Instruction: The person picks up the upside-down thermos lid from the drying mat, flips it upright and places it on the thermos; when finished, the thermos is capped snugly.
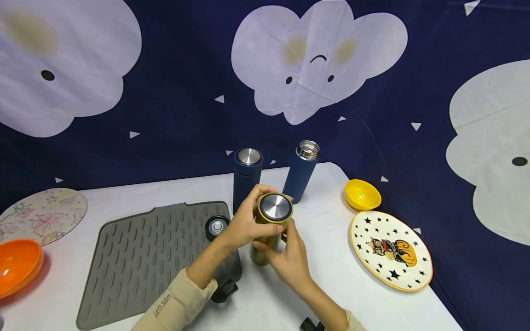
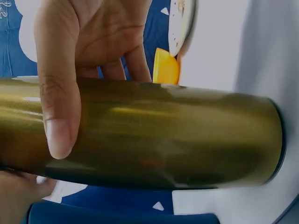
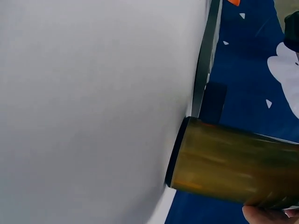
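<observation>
flasks 3 [image 1: 271, 225] | bowls 2 [image 1: 362, 194] | plates 2 [image 1: 391, 250] | mat 1 [image 1: 145, 262] | loose cap 1 [image 1: 217, 226]

Both forearms come up from the near edge of the white table, converging at its middle. Beige sleeves cover each arm to the wrist.

Left hand [image 1: 244, 221]: wrist bent, fingers curled round the upper part of the tall gold metal flask [image 1: 268, 230], just under its cap. In the left wrist view the thumb [image 2: 58, 100] lies flat across the flask's side, other fingers wrapped behind.

Right hand [image 1: 291, 256]: lower on the flask, fingers curled against its body from the near right side. The right wrist view shows only one fingertip [image 3: 264, 215] at the frame's bottom edge, so grip firmness is probably light, not certain.
</observation>
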Tool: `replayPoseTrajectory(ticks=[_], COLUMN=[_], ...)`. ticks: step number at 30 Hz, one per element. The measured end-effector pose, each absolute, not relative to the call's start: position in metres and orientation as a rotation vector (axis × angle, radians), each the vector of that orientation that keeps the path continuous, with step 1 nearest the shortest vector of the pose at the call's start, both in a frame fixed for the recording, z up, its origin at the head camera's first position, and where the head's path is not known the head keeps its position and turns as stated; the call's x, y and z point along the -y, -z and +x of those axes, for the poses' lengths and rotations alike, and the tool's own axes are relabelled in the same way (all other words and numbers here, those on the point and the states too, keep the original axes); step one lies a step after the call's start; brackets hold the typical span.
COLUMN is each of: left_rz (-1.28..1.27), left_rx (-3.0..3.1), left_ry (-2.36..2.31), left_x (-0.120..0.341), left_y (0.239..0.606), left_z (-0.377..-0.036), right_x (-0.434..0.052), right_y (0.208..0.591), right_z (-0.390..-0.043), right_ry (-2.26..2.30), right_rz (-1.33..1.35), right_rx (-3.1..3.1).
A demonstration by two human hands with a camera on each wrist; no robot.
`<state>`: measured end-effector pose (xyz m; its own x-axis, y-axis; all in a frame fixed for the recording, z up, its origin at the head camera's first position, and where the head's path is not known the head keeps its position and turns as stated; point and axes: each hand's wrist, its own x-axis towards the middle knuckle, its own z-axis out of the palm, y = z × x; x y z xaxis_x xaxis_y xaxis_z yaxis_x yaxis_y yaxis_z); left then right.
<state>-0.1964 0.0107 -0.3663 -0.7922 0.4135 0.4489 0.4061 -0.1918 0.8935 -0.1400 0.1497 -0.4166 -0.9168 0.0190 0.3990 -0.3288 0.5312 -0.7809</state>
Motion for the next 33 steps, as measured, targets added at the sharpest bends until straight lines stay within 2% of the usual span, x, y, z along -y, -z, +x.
replayPoseTrajectory(ticks=[3, 7, 13, 16, 20, 27, 33], left_rz=[1.027, 0.898, 1.037, 0.962, 0.737, 1.099, 1.078], left_rx=[-2.105, -2.447, -1.850, -2.072, -2.487, -1.808, -1.799], left_ry=[-2.136, -2.026, -2.183, -2.171, -2.116, -2.119, -2.064], left_x=[-0.012, -0.015, -0.008, -0.013, -0.021, -0.006, -0.004], left_y=[0.366, 0.365, 0.367, 0.366, 0.364, 0.361, 0.363], left_z=[-0.195, -0.193, -0.198, -0.193, -0.188, -0.206, -0.213], right_x=[-0.149, -0.149, -0.148, -0.148, -0.148, -0.146, -0.148], right_y=[0.416, 0.416, 0.417, 0.416, 0.416, 0.420, 0.417], right_z=[-0.140, -0.141, -0.140, -0.141, -0.141, -0.137, -0.141], right_ry=[-1.333, -1.326, -1.338, -1.341, -1.344, -1.272, -1.356], right_rz=[0.259, 0.274, 0.288, 0.276, 0.245, 0.336, 0.357], right_rx=[2.408, 2.396, 2.392, 2.411, 2.411, 2.367, 2.358])
